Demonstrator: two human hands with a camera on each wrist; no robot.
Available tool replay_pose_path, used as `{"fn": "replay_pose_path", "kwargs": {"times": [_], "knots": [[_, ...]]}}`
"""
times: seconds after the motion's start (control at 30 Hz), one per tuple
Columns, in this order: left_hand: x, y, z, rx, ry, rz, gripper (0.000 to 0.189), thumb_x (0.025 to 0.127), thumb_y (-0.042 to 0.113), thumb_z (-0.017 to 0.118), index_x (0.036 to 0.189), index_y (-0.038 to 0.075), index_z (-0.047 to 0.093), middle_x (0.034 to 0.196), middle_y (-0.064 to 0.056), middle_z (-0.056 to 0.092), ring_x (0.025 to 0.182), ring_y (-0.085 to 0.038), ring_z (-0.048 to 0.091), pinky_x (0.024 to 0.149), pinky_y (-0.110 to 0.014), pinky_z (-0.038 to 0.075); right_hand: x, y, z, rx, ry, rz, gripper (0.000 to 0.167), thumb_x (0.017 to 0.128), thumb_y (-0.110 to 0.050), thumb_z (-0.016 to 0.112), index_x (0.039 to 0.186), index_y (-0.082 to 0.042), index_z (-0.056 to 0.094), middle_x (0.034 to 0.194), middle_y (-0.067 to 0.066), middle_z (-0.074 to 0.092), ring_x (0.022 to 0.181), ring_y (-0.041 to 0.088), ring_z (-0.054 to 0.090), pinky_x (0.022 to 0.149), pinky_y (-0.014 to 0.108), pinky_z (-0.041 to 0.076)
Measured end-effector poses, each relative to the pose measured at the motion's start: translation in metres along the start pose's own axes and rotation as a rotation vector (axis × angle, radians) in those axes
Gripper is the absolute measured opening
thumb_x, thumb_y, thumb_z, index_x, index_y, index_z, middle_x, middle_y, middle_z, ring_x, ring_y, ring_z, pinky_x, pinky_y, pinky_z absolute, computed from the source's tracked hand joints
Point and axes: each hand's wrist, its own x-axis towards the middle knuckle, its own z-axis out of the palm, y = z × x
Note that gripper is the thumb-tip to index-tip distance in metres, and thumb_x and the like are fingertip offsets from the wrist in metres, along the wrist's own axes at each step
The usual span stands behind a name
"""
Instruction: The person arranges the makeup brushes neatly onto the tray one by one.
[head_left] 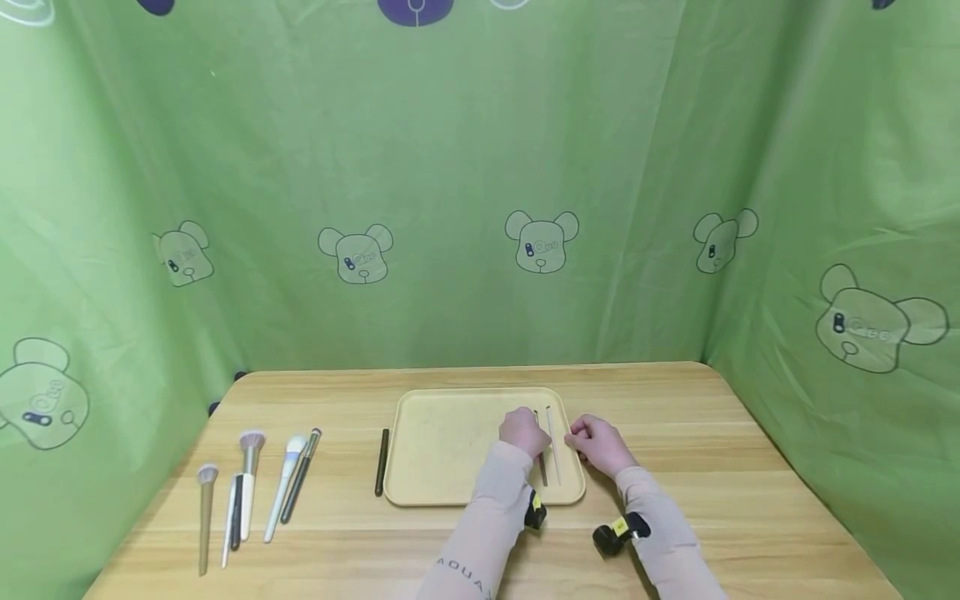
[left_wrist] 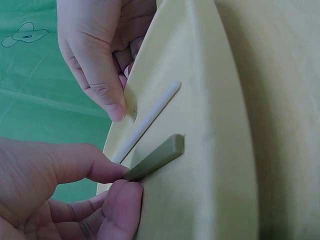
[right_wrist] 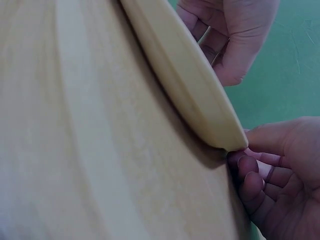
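Note:
My left hand [head_left: 525, 432] reaches over the right part of the beige tray [head_left: 442, 450]. Its thumb and fingertips pinch a thin makeup brush with a dark handle, whose flat olive-looking end [left_wrist: 162, 155] points away from the fingers in the left wrist view. Beside it in the tray lies a slim white brush [head_left: 555, 450], roughly parallel. At the tray's right edge my right hand [head_left: 603, 446] grips the rim [right_wrist: 200, 95], thumb on top and fingers curled below, as the right wrist view shows.
A short black stick-like item [head_left: 382, 462] lies along the tray's left side. Farther left on the wooden table [head_left: 337, 550] several makeup brushes lie side by side, among them a white-handled one [head_left: 281, 492] and a tan one [head_left: 206, 517]. Green curtains [head_left: 450, 317] surround the table.

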Motion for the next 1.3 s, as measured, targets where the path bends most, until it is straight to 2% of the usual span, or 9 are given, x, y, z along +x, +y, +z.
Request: {"fn": "replay_pose_path", "kwargs": {"times": [0.2, 0.5, 0.7, 0.8, 0.9, 1.0, 1.1, 1.3], "knots": [[-0.003, 0.0, -0.001, -0.057, 0.001, -0.033, 0.011, 0.072, 0.007, 0.069, 0.066, 0.007, 0.06, 0.052, -0.001, 0.055, 0.04, -0.013, 0.048, 0.039, -0.023, 0.039, 0.0, 0.002, 0.0, -0.005, 0.013, -0.008, 0.012, 0.087, -0.007, 0.064, 0.093, 0.003, 0.059, 0.073, 0.006, 0.063, 0.059, 0.012, 0.055, 0.054, 0.025, 0.047], [0.0, -0.004, 0.003, -0.139, -0.036, -0.092, 0.016, 0.075, 0.008, 0.068, 0.063, 0.009, 0.057, 0.042, 0.002, 0.047, 0.035, -0.01, 0.043, 0.037, -0.022, 0.037, 0.0, 0.001, 0.0, 0.002, 0.012, -0.01, 0.012, 0.088, -0.006, 0.064, 0.093, 0.003, 0.059, 0.071, 0.005, 0.061, 0.058, 0.012, 0.054, 0.053, 0.024, 0.047], [0.004, -0.007, 0.005, -0.203, -0.067, -0.126, 0.017, 0.079, 0.011, 0.069, 0.066, 0.008, 0.058, 0.045, 0.0, 0.049, 0.035, -0.011, 0.044, 0.034, -0.02, 0.036, 0.001, 0.002, 0.0, -0.001, 0.008, -0.012, 0.013, 0.088, -0.007, 0.064, 0.094, 0.003, 0.059, 0.071, 0.005, 0.061, 0.058, 0.012, 0.054, 0.053, 0.024, 0.047], [0.005, -0.008, 0.006, -0.224, -0.054, -0.129, 0.02, 0.081, 0.014, 0.07, 0.065, 0.008, 0.059, 0.044, -0.001, 0.05, 0.035, -0.011, 0.046, 0.033, -0.02, 0.037, 0.002, 0.004, 0.001, 0.002, 0.007, -0.016, 0.013, 0.087, -0.008, 0.065, 0.094, 0.003, 0.059, 0.071, 0.005, 0.061, 0.058, 0.012, 0.054, 0.053, 0.024, 0.047], [0.006, -0.01, 0.007, -0.257, -0.04, -0.136, 0.023, 0.083, 0.015, 0.069, 0.063, 0.008, 0.06, 0.046, -0.003, 0.057, 0.037, -0.013, 0.053, 0.035, -0.021, 0.042, 0.002, 0.004, 0.001, 0.007, 0.004, -0.008, 0.014, 0.088, -0.008, 0.065, 0.095, 0.003, 0.059, 0.071, 0.005, 0.061, 0.058, 0.012, 0.054, 0.053, 0.024, 0.047], [0.006, -0.014, 0.005, -0.295, -0.042, -0.132, 0.023, 0.085, 0.014, 0.066, 0.063, 0.005, 0.064, 0.052, -0.009, 0.065, 0.042, -0.017, 0.061, 0.04, -0.023, 0.049, 0.002, 0.005, 0.001, 0.006, -0.001, 0.005, 0.013, 0.088, -0.008, 0.064, 0.095, 0.002, 0.059, 0.071, 0.004, 0.061, 0.058, 0.012, 0.054, 0.053, 0.025, 0.047], [0.005, -0.016, -0.002, -0.329, -0.057, -0.121, 0.02, 0.085, 0.013, 0.065, 0.068, 0.003, 0.066, 0.058, -0.012, 0.068, 0.044, -0.019, 0.062, 0.042, -0.025, 0.05, 0.002, 0.004, 0.001, 0.009, -0.003, 0.012, 0.013, 0.088, -0.008, 0.064, 0.095, 0.002, 0.06, 0.071, 0.005, 0.061, 0.058, 0.012, 0.055, 0.054, 0.025, 0.047], [0.001, -0.022, -0.019, -0.355, -0.051, -0.075, 0.01, 0.086, 0.015, 0.066, 0.082, 0.006, 0.063, 0.065, -0.003, 0.062, 0.048, -0.012, 0.057, 0.045, -0.023, 0.05, 0.003, 0.003, 0.0, 0.01, -0.004, 0.021, 0.013, 0.088, -0.008, 0.065, 0.095, 0.001, 0.06, 0.071, 0.004, 0.062, 0.059, 0.012, 0.055, 0.055, 0.025, 0.048]]}}
